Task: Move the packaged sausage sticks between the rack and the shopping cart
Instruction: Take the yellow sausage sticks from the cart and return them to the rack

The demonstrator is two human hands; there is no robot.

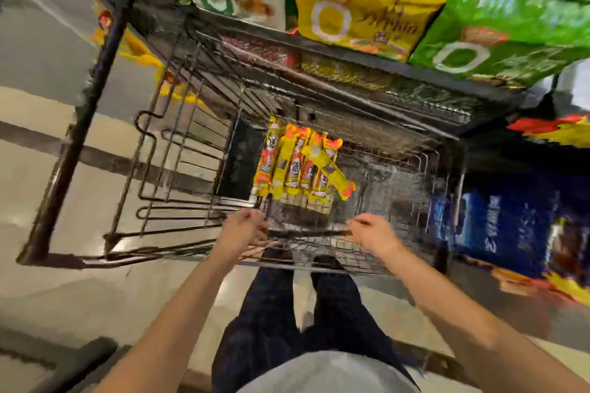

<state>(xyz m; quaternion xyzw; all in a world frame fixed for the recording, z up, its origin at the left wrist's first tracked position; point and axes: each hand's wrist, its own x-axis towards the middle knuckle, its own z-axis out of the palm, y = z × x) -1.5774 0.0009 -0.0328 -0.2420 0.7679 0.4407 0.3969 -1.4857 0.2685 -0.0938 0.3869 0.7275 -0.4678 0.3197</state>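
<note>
Several yellow and orange packs of sausage sticks (300, 166) lie side by side on the bottom of the wire shopping cart (383, 143), one pack slanting across the others. My left hand (244, 226) grips the cart's handle bar at its left end. My right hand (372, 231) grips the same bar (306, 233) at the right end. Both hands have their fingers curled round the bar. The frame is blurred.
A dark metal rack (351, 70) stands just beyond the cart, with big yellow, green and white noodle packs (367, 0) on its shelf. Blue packs (504, 220) fill a lower shelf to the right. A dark post (83, 124) stands left. My legs are below the cart.
</note>
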